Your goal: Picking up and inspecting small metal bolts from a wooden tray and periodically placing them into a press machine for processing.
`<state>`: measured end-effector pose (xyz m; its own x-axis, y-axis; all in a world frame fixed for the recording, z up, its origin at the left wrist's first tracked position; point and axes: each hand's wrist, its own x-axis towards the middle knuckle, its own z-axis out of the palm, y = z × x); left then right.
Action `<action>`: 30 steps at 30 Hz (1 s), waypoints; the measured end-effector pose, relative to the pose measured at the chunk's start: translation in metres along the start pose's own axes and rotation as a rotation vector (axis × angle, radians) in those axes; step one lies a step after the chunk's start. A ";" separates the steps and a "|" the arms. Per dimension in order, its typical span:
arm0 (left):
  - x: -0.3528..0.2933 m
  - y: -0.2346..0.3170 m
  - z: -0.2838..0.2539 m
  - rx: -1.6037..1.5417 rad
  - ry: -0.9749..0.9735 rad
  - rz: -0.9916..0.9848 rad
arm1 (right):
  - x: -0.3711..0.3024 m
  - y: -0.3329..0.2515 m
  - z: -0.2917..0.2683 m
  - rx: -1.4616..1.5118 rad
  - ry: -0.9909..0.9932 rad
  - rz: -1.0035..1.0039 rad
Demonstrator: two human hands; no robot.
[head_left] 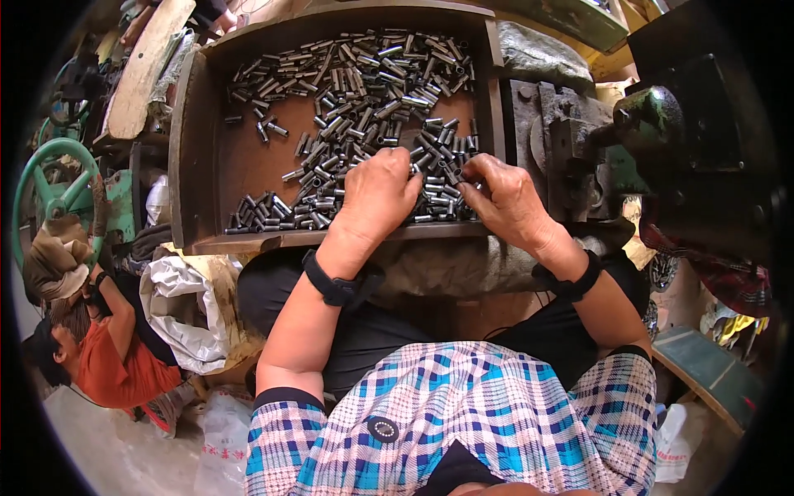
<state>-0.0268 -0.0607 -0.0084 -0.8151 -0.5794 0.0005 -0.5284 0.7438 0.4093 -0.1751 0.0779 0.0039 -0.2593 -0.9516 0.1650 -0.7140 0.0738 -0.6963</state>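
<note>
Many short, hollow metal tubes [335, 128] lie heaped in a shallow brown tray [273, 157] in front of me. My left hand [376, 192] is over the near middle of the heap, its fingers curled down and its thumb to the right. Its fingertips are hidden behind the hand, so what they hold does not show. At the near right of the heap, my right hand [509, 197] brings thumb and forefinger together at a metal tube [452, 174]. Other loose tubes lie between and beneath both hands.
Dark, greasy machinery [571, 140] stands close against the tray's right side. A green handwheel [58, 198] is at the left, near a co-worker in an orange top [124, 364]. A white sack [186, 314] stands left of my legs, and a wooden board [149, 74] leans at the far left.
</note>
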 end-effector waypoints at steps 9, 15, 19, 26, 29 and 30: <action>0.020 0.002 0.005 0.052 -0.075 -0.024 | -0.002 0.005 -0.008 0.550 -0.063 0.385; 0.024 0.004 0.012 0.079 -0.074 0.005 | -0.005 0.005 -0.007 0.335 0.001 0.185; 0.024 0.005 0.014 -0.002 0.002 0.032 | -0.009 0.004 -0.007 0.514 0.019 0.331; 0.026 0.016 0.002 -1.369 -0.246 -0.329 | -0.007 0.008 -0.021 0.817 -0.062 0.565; 0.022 0.021 0.006 -1.596 -0.254 -0.398 | -0.008 0.011 -0.020 0.874 -0.040 0.571; 0.022 0.022 0.005 -1.595 -0.257 -0.400 | -0.007 0.011 -0.019 0.902 -0.035 0.564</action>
<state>-0.0571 -0.0551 -0.0043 -0.7976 -0.4503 -0.4014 -0.0742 -0.5871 0.8061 -0.1934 0.0914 0.0081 -0.3729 -0.8580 -0.3534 0.2536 0.2721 -0.9282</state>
